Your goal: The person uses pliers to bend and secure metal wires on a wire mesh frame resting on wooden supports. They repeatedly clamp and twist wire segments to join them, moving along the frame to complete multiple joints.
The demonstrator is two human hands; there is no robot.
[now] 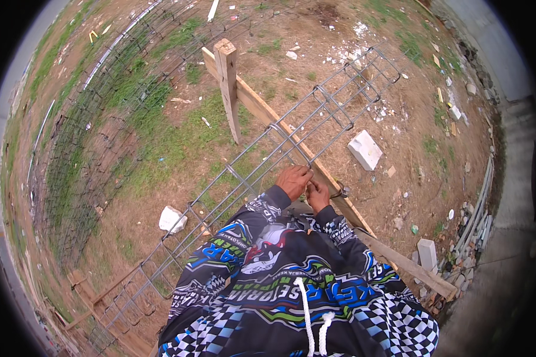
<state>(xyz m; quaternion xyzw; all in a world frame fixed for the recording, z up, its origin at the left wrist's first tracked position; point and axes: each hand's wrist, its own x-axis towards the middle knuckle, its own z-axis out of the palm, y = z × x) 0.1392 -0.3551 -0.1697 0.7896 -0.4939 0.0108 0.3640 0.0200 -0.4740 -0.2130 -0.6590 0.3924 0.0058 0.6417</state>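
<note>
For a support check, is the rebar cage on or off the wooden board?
On: bars of the rebar cage cross the top of the wooden board.

Big white letters (274,291) across the front of a black top (315,253), big blue letters (372,296) toward its right side, more blue letters (219,253) that sat on its left sleeve (199,279), smaller white ones close by

Grey steel-bar cage (272,127), long and narrow, was ringed with rectangular stirrups (320,89), lay diagonally, crossed over a wooden plank (255,106) on edge.
</note>
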